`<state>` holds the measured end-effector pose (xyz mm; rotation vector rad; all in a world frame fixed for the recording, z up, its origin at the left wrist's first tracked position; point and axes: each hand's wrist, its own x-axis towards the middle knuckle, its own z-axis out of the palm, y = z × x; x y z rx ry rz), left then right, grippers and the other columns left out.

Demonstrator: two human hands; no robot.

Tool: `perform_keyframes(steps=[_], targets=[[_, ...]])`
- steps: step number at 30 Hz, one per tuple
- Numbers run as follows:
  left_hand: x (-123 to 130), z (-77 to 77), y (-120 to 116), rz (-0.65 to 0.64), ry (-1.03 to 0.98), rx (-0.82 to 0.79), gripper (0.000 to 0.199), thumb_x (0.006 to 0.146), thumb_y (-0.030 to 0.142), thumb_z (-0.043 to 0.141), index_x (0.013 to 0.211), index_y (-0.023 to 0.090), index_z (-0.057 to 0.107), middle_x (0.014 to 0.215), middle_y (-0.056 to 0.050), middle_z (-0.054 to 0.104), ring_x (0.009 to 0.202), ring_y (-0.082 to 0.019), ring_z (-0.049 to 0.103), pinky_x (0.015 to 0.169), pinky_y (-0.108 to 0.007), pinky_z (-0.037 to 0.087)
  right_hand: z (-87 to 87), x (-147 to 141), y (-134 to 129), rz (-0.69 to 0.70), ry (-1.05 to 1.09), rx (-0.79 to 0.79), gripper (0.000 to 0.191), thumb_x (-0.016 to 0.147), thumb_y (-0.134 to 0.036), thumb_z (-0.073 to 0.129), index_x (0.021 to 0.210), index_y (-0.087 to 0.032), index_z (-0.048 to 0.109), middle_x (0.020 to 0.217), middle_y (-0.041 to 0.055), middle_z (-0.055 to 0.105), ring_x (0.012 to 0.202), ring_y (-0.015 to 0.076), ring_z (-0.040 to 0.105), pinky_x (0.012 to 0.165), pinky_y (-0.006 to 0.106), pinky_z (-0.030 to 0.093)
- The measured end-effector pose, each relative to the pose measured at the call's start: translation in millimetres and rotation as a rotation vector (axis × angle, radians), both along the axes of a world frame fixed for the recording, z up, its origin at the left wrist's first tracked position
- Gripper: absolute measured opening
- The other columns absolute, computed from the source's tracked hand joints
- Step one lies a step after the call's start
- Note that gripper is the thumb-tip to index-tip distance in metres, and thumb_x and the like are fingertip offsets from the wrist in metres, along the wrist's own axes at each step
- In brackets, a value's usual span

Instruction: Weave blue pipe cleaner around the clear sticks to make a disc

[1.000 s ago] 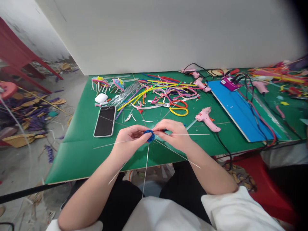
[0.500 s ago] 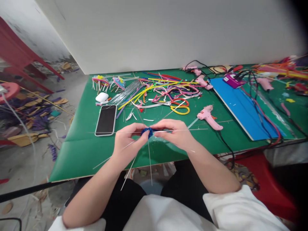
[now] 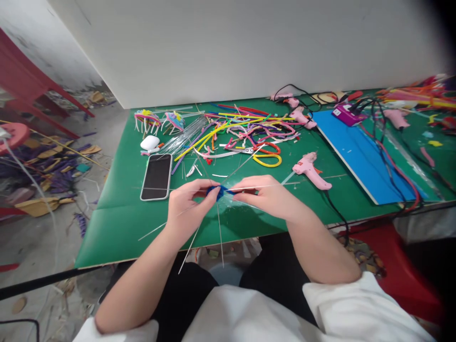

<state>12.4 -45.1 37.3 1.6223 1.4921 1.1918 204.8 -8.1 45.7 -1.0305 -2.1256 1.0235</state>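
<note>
A small blue fuzzy piece (image 3: 216, 191) sits between my hands above the front part of the green table, with several thin pale rods (image 3: 220, 232) fanning out from it. My left hand (image 3: 187, 204) pinches the blue piece between thumb and fingers. On its other side, my right hand (image 3: 261, 194) has thumb and fingers pressed together on a blue strand that runs out from the piece. One rod crosses over the right fingers. The exact grip at the right fingertips is partly hidden.
Beyond my hands lie scissors (image 3: 268, 160), a pile of coloured pipe cleaners (image 3: 245, 130), a phone (image 3: 156, 177) and a white case (image 3: 149, 143). Two decorated pieces (image 3: 174, 122) stand at the back left. A pink glue gun (image 3: 311, 172) and a blue board (image 3: 363, 161) are on the right.
My right hand has moved slightly right, away from the left, and a blue strand now shows between them. My left hand still holds the blue piece.
</note>
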Motion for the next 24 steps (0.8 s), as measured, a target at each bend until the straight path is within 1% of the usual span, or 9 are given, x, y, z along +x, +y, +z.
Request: perform_keyframes(steps=[3,5,8,10,13,16,19,22,24], targets=[[-1,1.1,0,0.055,0.091,0.069,0.013,0.078,0.026,0.062,0.084,0.02,0.071,0.08,-0.001,0.071,0.066,-0.011,0.065,0.059,-0.019,0.051,9.6,13,-3,-0.022,-0.117,0.147,0.014,0.082,-0.022,0.061,0.091,-0.022,0.072,0.081,0.0009,0.071,0.072,0.0126,0.064,0.064,0.024,0.049],[-1,1.7,-1,0.074,0.146,0.115,0.013,0.078,0.026,0.062,0.085,0.02,0.071,0.08,-0.001,0.071,0.066,-0.011,0.065,0.061,-0.019,0.051,14.3,18,-8,-0.082,-0.188,0.26,0.015,0.083,-0.022,0.059,0.092,-0.023,0.071,0.081,0.0006,0.07,0.072,0.013,0.063,0.064,0.025,0.048],[0,1.1,0,0.108,0.218,0.16,0.013,0.078,0.025,0.061,0.085,0.02,0.071,0.079,-0.001,0.071,0.064,-0.011,0.064,0.062,-0.02,0.051,17.6,16,-23,-0.198,-0.346,0.494,0.013,0.084,-0.022,0.058,0.086,-0.021,0.071,0.078,0.0018,0.069,0.072,0.0145,0.063,0.063,0.027,0.045],[0,-0.3,0,0.141,0.228,0.168,0.013,0.079,0.026,0.06,0.085,0.02,0.071,0.078,0.0,0.071,0.064,-0.011,0.064,0.062,-0.021,0.052,17.8,10,-34,-0.248,-0.445,0.629,0.014,0.084,-0.018,0.056,0.081,-0.02,0.069,0.075,0.0024,0.068,0.07,0.0142,0.061,0.059,0.027,0.042],[0,-2.8,2,0.175,0.221,0.167,0.014,0.079,0.027,0.06,0.085,0.02,0.07,0.079,0.0,0.071,0.064,-0.011,0.064,0.065,-0.021,0.052,16.3,-4,-47,-0.228,-0.533,0.761,0.016,0.082,-0.011,0.054,0.074,-0.018,0.066,0.067,0.0017,0.064,0.063,0.0129,0.057,0.051,0.028,0.036],[0,-5.8,4,0.172,0.253,0.165,0.014,0.08,0.027,0.059,0.085,0.02,0.07,0.078,0.001,0.071,0.063,-0.011,0.063,0.066,-0.021,0.051,14.3,-14,-54,-0.159,-0.508,0.847,0.018,0.079,-0.007,0.055,0.069,-0.017,0.065,0.062,0.0006,0.061,0.057,0.0126,0.052,0.048,0.03,0.033],[3,-10.5,4,0.108,0.322,0.173,0.015,0.081,0.028,0.058,0.086,0.02,0.069,0.079,0.001,0.071,0.064,-0.011,0.063,0.067,-0.021,0.05,12.6,-19,-53,-0.119,-0.438,0.903,0.019,0.08,-0.008,0.054,0.067,-0.018,0.064,0.06,0.0,0.059,0.056,0.0128,0.049,0.048,0.03,0.034],[9,-16.7,2,-0.037,0.368,0.188,0.014,0.082,0.025,0.056,0.087,0.019,0.068,0.079,-0.001,0.071,0.066,-0.012,0.063,0.069,-0.022,0.049,11.9,-19,-48,-0.087,-0.409,0.929,0.019,0.083,-0.011,0.053,0.07,-0.019,0.065,0.061,0.0004,0.06,0.058,0.0133,0.048,0.051,0.029,0.037],[13,-19.9,0,-0.136,0.361,0.185,0.014,0.081,0.022,0.056,0.087,0.018,0.068,0.079,-0.001,0.071,0.069,-0.013,0.064,0.068,-0.022,0.049,12.7,-15,-44,-0.093,-0.393,0.937,0.016,0.083,-0.012,0.054,0.073,-0.018,0.066,0.065,0.0016,0.063,0.062,0.0138,0.05,0.053,0.029,0.039]])
